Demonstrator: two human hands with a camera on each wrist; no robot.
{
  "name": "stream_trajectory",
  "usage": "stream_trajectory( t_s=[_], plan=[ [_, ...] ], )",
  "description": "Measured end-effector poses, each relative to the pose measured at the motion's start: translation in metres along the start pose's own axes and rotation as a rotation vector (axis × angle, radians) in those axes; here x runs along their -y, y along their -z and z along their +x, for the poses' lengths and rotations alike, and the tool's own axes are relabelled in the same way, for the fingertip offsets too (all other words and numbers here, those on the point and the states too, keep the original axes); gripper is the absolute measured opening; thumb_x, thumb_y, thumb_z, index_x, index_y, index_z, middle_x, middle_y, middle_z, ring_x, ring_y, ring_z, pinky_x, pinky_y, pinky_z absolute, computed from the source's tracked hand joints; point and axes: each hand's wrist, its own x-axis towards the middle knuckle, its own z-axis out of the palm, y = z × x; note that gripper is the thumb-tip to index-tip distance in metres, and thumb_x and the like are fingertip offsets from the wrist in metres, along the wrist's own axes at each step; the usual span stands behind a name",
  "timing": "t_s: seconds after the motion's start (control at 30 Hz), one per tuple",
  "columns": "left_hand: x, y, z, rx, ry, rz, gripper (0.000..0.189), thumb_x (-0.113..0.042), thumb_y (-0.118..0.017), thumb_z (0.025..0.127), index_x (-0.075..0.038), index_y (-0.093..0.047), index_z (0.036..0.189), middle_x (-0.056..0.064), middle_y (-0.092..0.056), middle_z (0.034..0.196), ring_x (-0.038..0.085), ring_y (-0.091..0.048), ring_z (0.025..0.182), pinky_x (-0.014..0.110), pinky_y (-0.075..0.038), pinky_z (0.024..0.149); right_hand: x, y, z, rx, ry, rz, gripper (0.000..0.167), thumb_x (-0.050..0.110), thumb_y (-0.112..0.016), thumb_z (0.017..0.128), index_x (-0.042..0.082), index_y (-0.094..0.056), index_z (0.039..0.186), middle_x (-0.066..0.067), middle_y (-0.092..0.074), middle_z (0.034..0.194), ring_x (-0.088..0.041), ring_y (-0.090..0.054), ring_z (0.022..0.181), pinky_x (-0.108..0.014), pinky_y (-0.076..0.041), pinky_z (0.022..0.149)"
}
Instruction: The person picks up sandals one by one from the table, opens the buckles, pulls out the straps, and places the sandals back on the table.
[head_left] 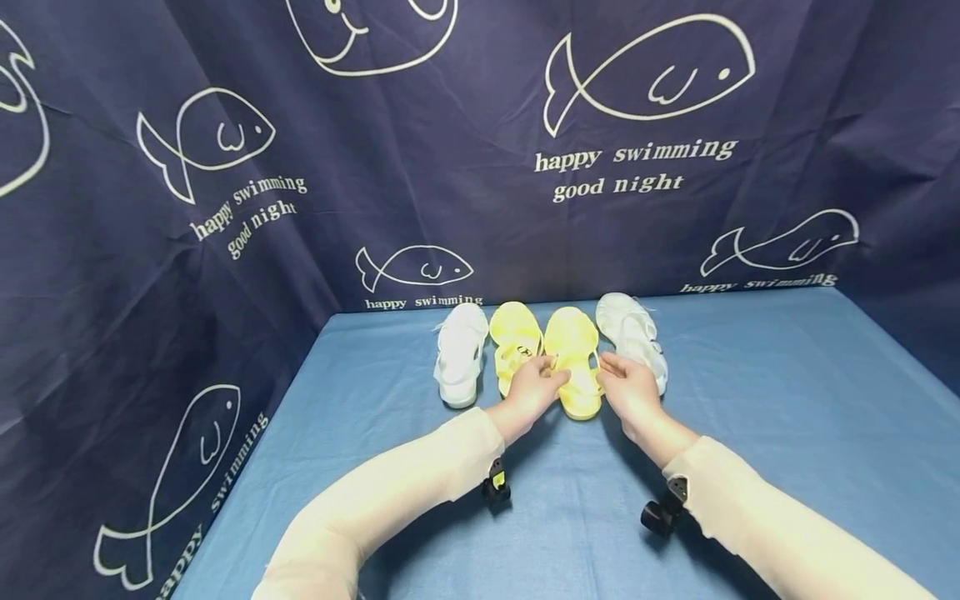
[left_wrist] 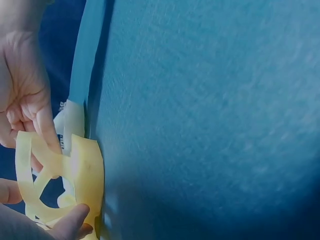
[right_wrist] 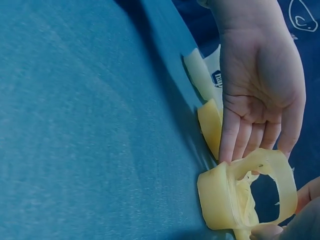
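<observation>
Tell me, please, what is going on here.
A person's left hand and right hand hold a yellow sandal from either side. The other yellow sandal is just to its left on the blue cloth. One white sandal sits at the row's left end, another white one at its right.

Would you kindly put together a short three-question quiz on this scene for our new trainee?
1. True or false: in the head view, the left white sandal and the right white sandal form the two ends of the row.
2. Multiple choice: which sandal do the left hand and right hand both touch? A) left white sandal; B) left yellow sandal; C) right yellow sandal.
3. Fill in the blank: the backdrop reads "happy ____" above "good night".

Key: 1. True. 2. C. 3. swimming.
</observation>
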Motion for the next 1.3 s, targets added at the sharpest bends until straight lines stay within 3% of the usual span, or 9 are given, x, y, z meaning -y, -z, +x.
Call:
stream_trajectory(
  t_s=[0.27,0.6,0.7,0.8,0.9,1.03,1.17,1.3],
  plan=[
    [0.002,0.003,-0.01,0.037,0.023,-0.045,0.052,-0.02,-0.063,0.094,0.0,-0.047,0.14,0.02,-0.051,0.14,0.028,-0.052,0.128,0.032,-0.053,0.096,-0.002,0.005,-0.013,0.06,-0.017,-0.007,0.053,0.003,-0.041,0.098,-0.009,-0.028,0.147,-0.026,-0.035,0.151,-0.034,-0.033,0.141,-0.041,-0.033,0.115],
    [0.006,0.004,-0.023,0.03,0.051,-0.062,0.052,-0.019,-0.064,0.094,0.0,-0.047,0.14,0.02,-0.049,0.141,0.028,-0.05,0.13,0.032,-0.053,0.096,-0.006,0.005,-0.026,0.098,0.004,-0.004,0.053,0.003,-0.042,0.097,-0.009,-0.029,0.147,-0.027,-0.035,0.151,-0.033,-0.034,0.141,-0.042,-0.033,0.114],
    [0.006,0.004,-0.027,0.037,0.06,-0.07,0.052,-0.018,-0.064,0.094,0.0,-0.046,0.14,0.02,-0.048,0.142,0.029,-0.049,0.131,0.033,-0.053,0.097,-0.007,0.006,-0.03,0.099,-0.001,-0.016,0.053,0.004,-0.042,0.096,-0.009,-0.03,0.147,-0.026,-0.036,0.15,-0.032,-0.036,0.14,-0.034,-0.039,0.11],
    [0.006,0.005,-0.032,0.047,0.056,-0.074,0.052,-0.018,-0.063,0.094,0.001,-0.046,0.14,0.021,-0.049,0.142,0.029,-0.049,0.131,0.033,-0.053,0.097,-0.008,0.007,-0.033,0.094,-0.002,-0.022,0.053,0.005,-0.043,0.096,-0.009,-0.032,0.146,-0.026,-0.038,0.149,-0.031,-0.039,0.138,-0.016,-0.044,0.097],
    [0.007,0.005,-0.034,0.051,0.045,-0.063,0.052,-0.017,-0.063,0.094,0.001,-0.046,0.14,0.021,-0.05,0.14,0.027,-0.052,0.128,0.032,-0.053,0.095,-0.009,0.008,-0.035,0.1,0.0,-0.028,0.053,0.007,-0.045,0.097,-0.008,-0.031,0.146,-0.026,-0.037,0.149,-0.032,-0.039,0.138,-0.014,-0.045,0.094],
    [0.008,0.005,-0.037,0.054,0.035,-0.061,0.052,-0.017,-0.063,0.094,0.002,-0.046,0.139,0.021,-0.052,0.138,0.027,-0.054,0.126,0.032,-0.054,0.095,-0.01,0.007,-0.038,0.116,-0.003,-0.041,0.053,0.009,-0.046,0.099,-0.007,-0.03,0.147,-0.025,-0.035,0.151,-0.034,-0.037,0.139,-0.029,-0.042,0.107],
    [0.011,0.005,-0.042,0.056,0.019,-0.067,0.051,-0.016,-0.064,0.093,0.003,-0.048,0.138,0.022,-0.053,0.137,0.027,-0.055,0.124,0.033,-0.054,0.094,-0.012,0.008,-0.043,0.122,-0.005,-0.035,0.053,0.009,-0.046,0.099,-0.007,-0.03,0.147,-0.025,-0.036,0.15,-0.033,-0.038,0.138,-0.032,-0.041,0.109],
    [0.012,0.003,-0.046,0.05,0.009,-0.063,0.049,-0.015,-0.064,0.092,0.003,-0.049,0.136,0.02,-0.056,0.134,0.025,-0.058,0.12,0.031,-0.055,0.092,-0.013,0.008,-0.049,0.108,-0.009,-0.032,0.053,0.009,-0.048,0.098,-0.005,-0.033,0.147,-0.022,-0.039,0.149,-0.029,-0.041,0.136,-0.016,-0.045,0.098]
  ],
)
